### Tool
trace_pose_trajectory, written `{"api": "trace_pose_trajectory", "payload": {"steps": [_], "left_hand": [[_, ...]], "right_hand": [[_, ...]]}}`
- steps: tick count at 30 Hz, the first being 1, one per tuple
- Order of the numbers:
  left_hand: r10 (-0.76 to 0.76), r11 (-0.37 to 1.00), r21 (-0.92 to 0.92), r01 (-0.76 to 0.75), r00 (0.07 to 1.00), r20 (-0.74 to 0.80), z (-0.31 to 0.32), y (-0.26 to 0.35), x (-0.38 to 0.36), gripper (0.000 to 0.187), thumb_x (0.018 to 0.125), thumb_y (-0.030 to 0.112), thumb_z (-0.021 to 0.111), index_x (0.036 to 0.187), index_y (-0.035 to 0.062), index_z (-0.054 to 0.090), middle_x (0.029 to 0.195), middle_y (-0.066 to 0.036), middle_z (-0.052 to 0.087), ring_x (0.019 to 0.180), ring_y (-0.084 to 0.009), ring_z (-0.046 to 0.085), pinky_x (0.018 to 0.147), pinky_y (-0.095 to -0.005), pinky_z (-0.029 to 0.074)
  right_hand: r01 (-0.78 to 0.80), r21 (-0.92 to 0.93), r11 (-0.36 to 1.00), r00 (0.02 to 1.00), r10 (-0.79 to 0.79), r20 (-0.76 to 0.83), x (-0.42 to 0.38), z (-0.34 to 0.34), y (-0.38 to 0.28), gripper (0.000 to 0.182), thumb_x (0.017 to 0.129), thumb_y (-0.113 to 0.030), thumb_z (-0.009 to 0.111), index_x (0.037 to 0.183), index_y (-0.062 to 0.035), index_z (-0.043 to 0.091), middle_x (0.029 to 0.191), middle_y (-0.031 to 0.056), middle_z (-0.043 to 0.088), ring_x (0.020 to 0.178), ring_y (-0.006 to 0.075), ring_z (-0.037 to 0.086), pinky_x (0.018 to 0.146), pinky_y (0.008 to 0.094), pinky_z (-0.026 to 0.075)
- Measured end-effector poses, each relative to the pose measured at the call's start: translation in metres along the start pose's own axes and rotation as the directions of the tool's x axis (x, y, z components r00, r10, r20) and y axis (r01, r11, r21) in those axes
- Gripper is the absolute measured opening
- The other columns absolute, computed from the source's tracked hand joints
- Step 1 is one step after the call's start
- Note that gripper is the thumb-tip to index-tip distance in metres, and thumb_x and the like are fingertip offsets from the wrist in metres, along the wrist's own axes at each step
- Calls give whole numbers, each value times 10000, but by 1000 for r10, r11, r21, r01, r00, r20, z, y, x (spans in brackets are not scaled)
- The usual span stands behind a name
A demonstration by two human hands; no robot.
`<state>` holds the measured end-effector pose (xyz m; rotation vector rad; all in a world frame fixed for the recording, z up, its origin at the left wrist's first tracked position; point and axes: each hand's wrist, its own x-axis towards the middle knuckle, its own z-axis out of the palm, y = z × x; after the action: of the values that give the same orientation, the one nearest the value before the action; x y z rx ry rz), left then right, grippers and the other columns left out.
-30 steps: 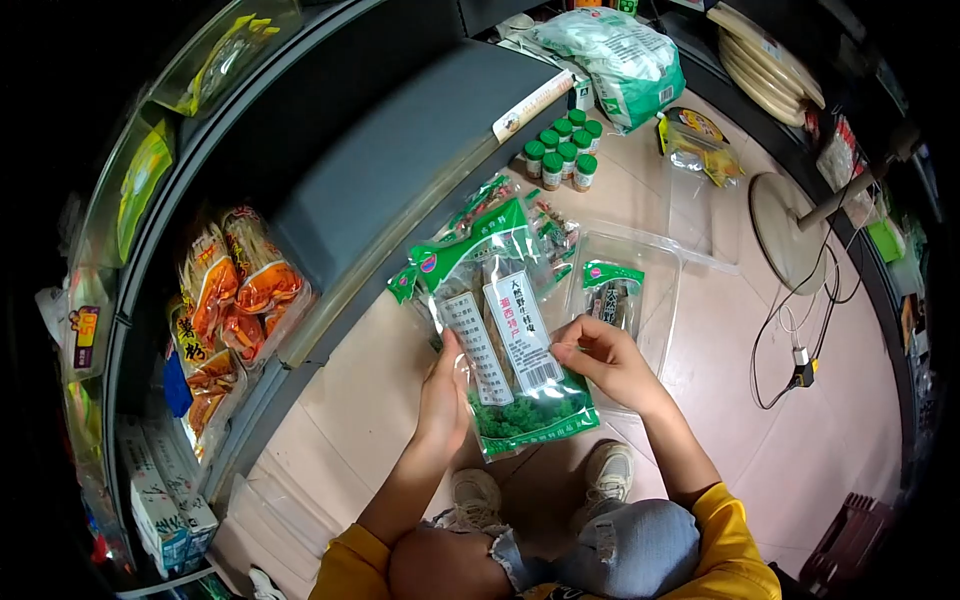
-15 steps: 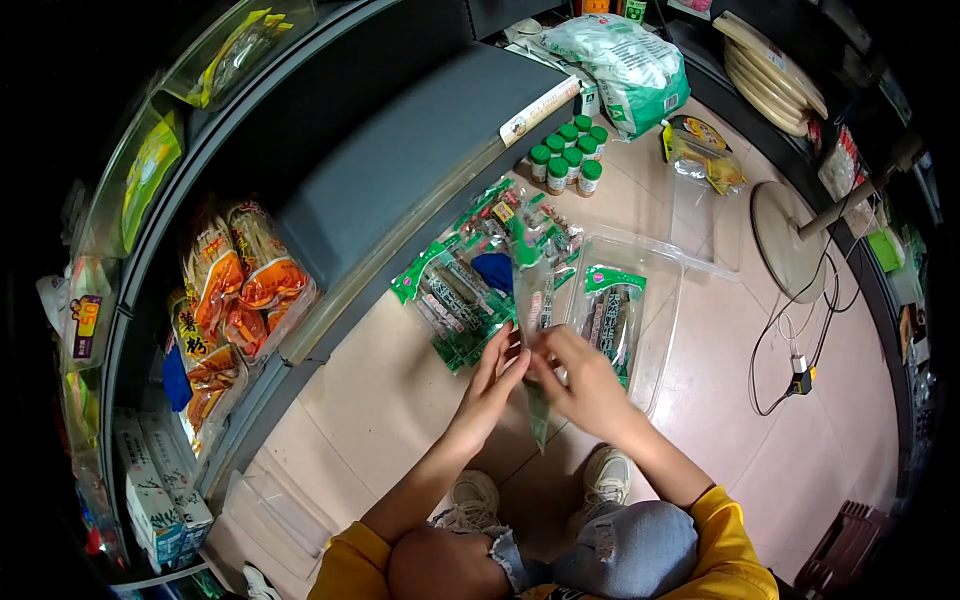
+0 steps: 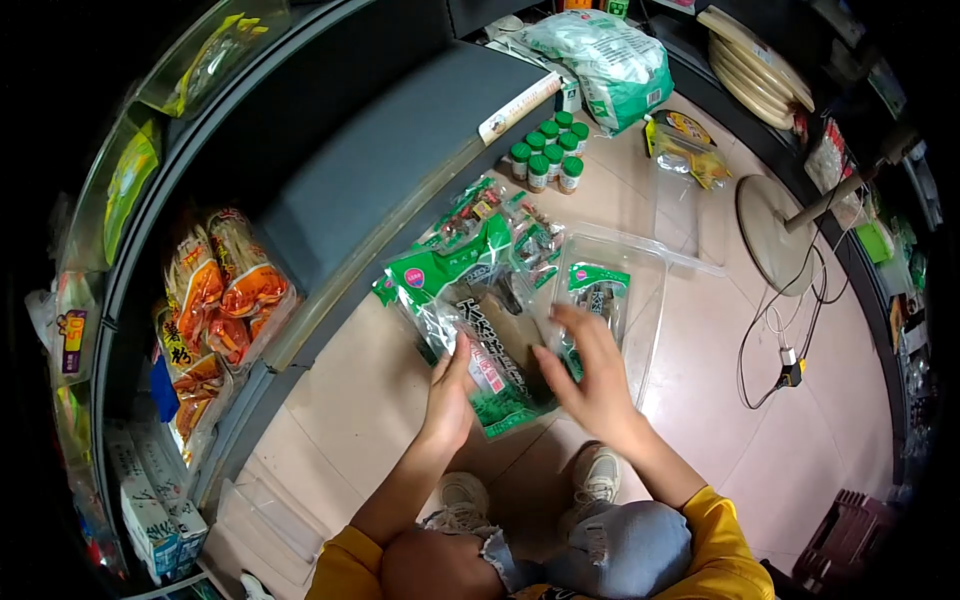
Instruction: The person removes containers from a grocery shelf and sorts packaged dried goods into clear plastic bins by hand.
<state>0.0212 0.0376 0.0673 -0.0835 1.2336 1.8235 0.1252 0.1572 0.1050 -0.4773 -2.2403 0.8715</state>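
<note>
A clear and green packet of dried food (image 3: 490, 345) with dark Chinese lettering is held up in front of me, its printed face toward the camera. My left hand (image 3: 450, 400) grips its lower left edge, thumb on the front and the other fingers mostly hidden behind. At the packet's right edge is my right hand (image 3: 595, 385), fingers apart and thumb close to the plastic; contact there is hard to make out. To the right, a clear plastic bin (image 3: 648, 330) contains a similar green packet (image 3: 600, 280). More packets (image 3: 535, 240) lie on the floor behind the held one.
Several green-capped jars (image 3: 553, 155) stand near a shelf edge (image 3: 400, 225). Beyond them sits a white and green sack (image 3: 605, 65). At right are a round stand base (image 3: 768, 235) and a cable with a plug (image 3: 792, 372). Orange noodle bags (image 3: 225, 300) fill a shelf bin on the left.
The packet has turned from edge-on to face-on. My right hand has opened and moved slightly right; my left hand has shifted left and down. The blue item among the packets is now hidden.
</note>
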Motion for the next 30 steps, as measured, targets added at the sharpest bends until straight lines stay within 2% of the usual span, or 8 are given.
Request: {"api": "trace_pose_trajectory", "payload": {"steps": [2,4,9,11,20,25,26,30], "left_hand": [[10,1000,-21,-11,999,-44,7,2,0,365,813,316,451,1042,32,431,995,-30,467,929,-113,423,803,-263,319],[-54,996,70,63,991,-123,0,-2,3,344,808,313,460,1016,38,442,934,-26,488,880,-112,444,775,-258,336],[-164,986,25,165,986,-38,-5,-16,10,323,818,293,446,1027,47,451,967,-23,490,903,-110,447,794,-255,332],[-217,974,58,218,976,-24,-12,-23,15,311,821,277,442,1034,51,447,973,-22,487,911,-110,446,806,-256,325],[-365,777,603,178,909,202,67,-30,41,546,775,410,467,1134,14,358,1084,-95,435,1002,-132,405,850,-238,292],[-107,829,559,-15,977,186,55,-111,74,534,756,222,545,1170,28,271,1031,-82,410,920,-151,430,791,-248,347],[-56,692,704,-160,960,273,38,-139,88,616,722,276,568,1174,13,242,1081,-209,405,955,-241,441,764,-314,378],[-149,499,865,-44,980,135,45,-149,93,659,713,334,550,1192,18,226,1127,-225,390,1046,-310,393,867,-344,307]], "right_hand": [[-145,31,989,989,145,13,-9,2,16,363,683,-113,596,989,21,454,878,159,522,810,288,511,713,317,412],[-547,403,734,835,444,325,-24,3,26,415,696,-154,603,1037,16,440,905,149,531,824,234,523,713,298,416],[-567,433,701,821,441,362,-47,6,42,434,698,-180,618,1039,18,436,841,101,534,752,133,514,641,240,416],[-739,464,489,674,511,534,-53,6,46,392,688,-155,632,987,18,448,805,58,522,690,90,492,579,210,407],[-649,736,191,581,749,319,-81,-22,87,280,692,-31,579,950,-37,471,813,38,543,699,88,506,620,203,394],[-708,665,237,414,902,119,-93,-27,130,263,673,-55,605,891,-8,466,741,41,534,653,94,505,575,204,398],[-706,664,247,426,897,120,-95,-22,138,263,673,-55,605,891,-8,466,741,41,534,653,94,505,575,204,398],[-734,540,411,521,851,61,-105,13,184,242,660,-44,614,841,-18,454,681,31,523,604,85,482,524,197,380]]}}
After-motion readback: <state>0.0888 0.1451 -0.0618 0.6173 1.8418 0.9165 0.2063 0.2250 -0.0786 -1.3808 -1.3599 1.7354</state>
